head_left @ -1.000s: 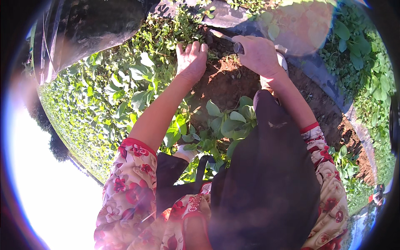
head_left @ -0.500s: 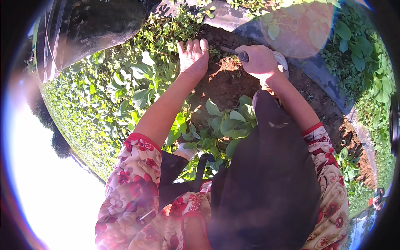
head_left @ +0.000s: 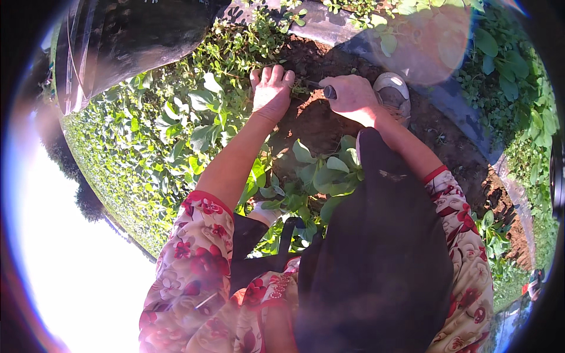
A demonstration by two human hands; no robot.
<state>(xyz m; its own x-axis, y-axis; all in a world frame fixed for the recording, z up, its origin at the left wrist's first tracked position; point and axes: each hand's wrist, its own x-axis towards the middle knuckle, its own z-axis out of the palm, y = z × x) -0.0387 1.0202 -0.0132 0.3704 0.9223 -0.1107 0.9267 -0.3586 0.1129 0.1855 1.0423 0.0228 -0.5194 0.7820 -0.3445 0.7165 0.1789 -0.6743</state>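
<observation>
My left hand [head_left: 272,94] rests among low weeds [head_left: 241,67] beside a bare patch of soil, its fingers apart and a little bent at the leaves. Their tips are partly lost in the greenery, and I see nothing held in them. To the right, my right hand [head_left: 355,99] is closed around the dark handle [head_left: 331,92] of a small hand tool. A thin dark shaft [head_left: 313,85] runs from it toward my left hand, and its working end is hard to make out by a small green sprig [head_left: 301,89].
A broad-leaved plant [head_left: 329,173] grows between my arms, near my dark-clad knee [head_left: 388,235]. My shoe [head_left: 392,94] stands on the soil by my right hand. Dark plastic sheeting [head_left: 135,53] lies at the upper left, more sheeting [head_left: 459,109] at the right.
My right hand has moved left with the tool, closer to my left hand, uncovering more of the shoe. My left hand has shifted slightly down, and its fingers look more bent.
</observation>
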